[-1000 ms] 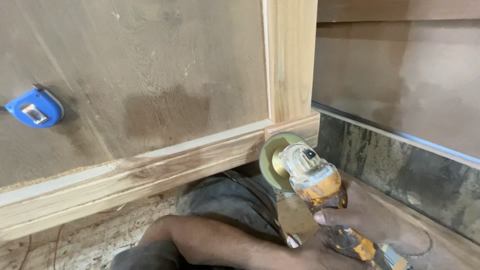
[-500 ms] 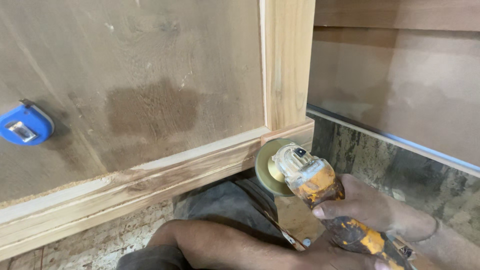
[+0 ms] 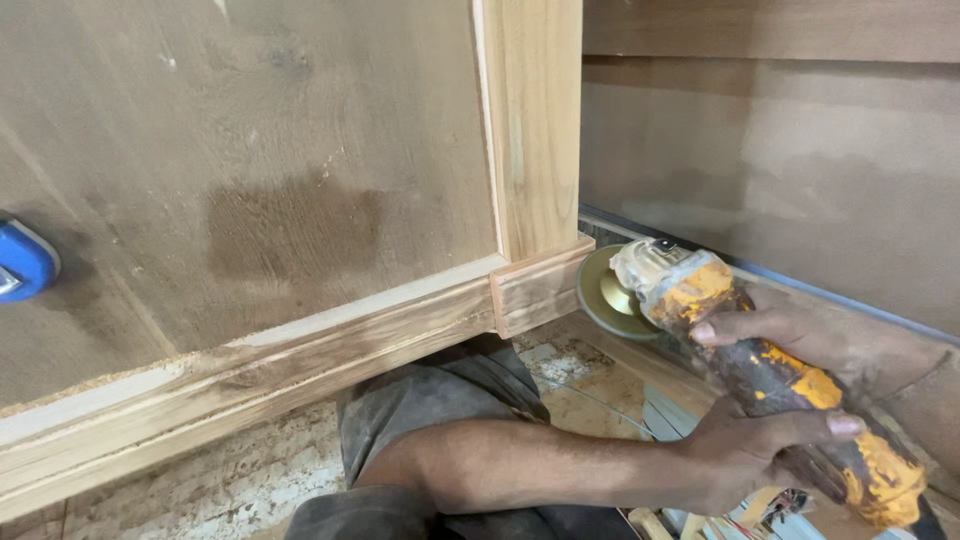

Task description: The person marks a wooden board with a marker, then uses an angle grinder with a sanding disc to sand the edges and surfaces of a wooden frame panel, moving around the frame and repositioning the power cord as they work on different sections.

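- Gripping the angle grinder (image 3: 760, 350) with both hands: my left hand (image 3: 745, 455) is wrapping the yellow-and-black body from below, fingers closed round it, and my right hand (image 3: 800, 335) is clamping it from above, thumb lying along the casing.
- I am holding the grinder to the right of the wooden door frame (image 3: 535, 150), with its round sanding disc (image 3: 605, 295) facing the frame's lower right corner (image 3: 540, 285). Disc and corner are sitting just beside each other; I cannot tell whether they are touching.
- Judging progress: the corner block and the bottom rail (image 3: 300, 350) are showing pale, clean wood along their edges, which I am reading as surfaces already worked. The flat panel (image 3: 250, 180) is carrying a darker patch and a few scuffs, so I am judging it not yet finished. The right edge of the corner appears to be the part in hand.
- Noting containers: none are showing. Some loose offcuts and coloured bits are lying at the lower right, too blurred to name.
- Noting surroundings: a blue tape measure (image 3: 22, 265) is resting on the panel at the left margin, well apart from the grinder. My knee in grey trousers (image 3: 420, 410) is sitting under the rail, on a chipped stone floor (image 3: 230, 480).
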### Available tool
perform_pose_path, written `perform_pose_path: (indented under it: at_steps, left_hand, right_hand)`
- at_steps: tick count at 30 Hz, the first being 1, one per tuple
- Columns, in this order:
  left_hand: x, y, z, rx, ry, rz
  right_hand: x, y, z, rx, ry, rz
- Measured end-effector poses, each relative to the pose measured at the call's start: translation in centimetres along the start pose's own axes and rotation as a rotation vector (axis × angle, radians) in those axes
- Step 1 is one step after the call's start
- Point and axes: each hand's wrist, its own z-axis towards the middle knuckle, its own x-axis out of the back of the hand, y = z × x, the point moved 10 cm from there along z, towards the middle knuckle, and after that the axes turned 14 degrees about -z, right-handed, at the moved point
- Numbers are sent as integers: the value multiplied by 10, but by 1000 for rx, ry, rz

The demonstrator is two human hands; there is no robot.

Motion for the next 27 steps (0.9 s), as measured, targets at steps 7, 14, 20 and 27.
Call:
perform_pose_path:
  at_steps: [7, 14, 20, 27]
  left_hand:
    - [-3, -21, -18, 16, -35, 165]
    - [16, -7, -76, -81, -18, 382]
    - [30, 9, -105, -128, -20, 425]
    - [23, 24, -120, -100, 42, 412]
  right_hand:
    - [-4, 47, -2, 210, 50, 135]
    - [-74, 12, -14, 291, 28, -22]
    - [-100, -30, -22, 262, 103, -406]
    - [-110, -32, -18, 149, 93, -565]
